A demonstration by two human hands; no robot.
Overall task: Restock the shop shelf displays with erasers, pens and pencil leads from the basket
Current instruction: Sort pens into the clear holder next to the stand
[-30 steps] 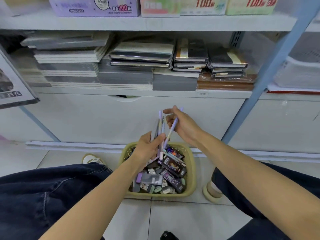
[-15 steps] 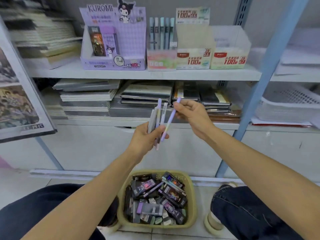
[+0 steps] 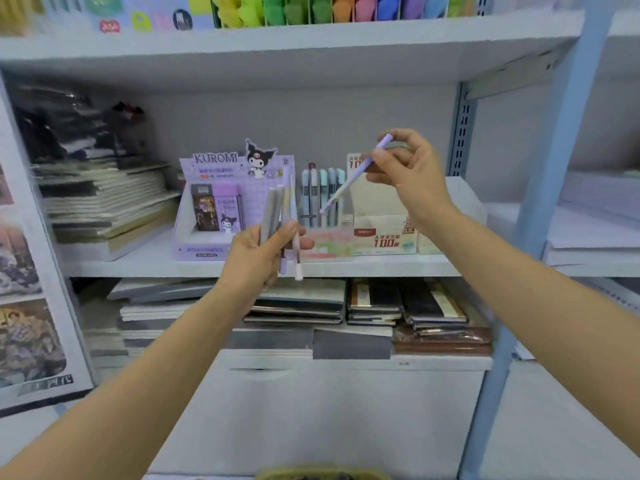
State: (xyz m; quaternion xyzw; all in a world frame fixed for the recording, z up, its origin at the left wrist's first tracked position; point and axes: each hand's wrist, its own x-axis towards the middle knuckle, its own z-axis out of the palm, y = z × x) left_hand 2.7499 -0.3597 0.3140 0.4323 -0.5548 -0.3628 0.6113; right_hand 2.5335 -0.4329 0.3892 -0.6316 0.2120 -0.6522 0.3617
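The lilac pen is pinched near its upper end in your right hand. It hangs slanted, tip aimed down at the pen box and just above the blue-green pens standing in it. It looks light, stiff and smooth, so a thumb-and-fingertip pinch should be enough. A slick barrel can swivel, though, so take it nearer the middle if you want the tip steady for slotting in. Your left hand, in front of the box and slightly left of it, has its fingers wrapped round an upright bundle of pens. A slack grip might let one slide out below. A purple carton stands left of the box, and the basket rim shows well below it.
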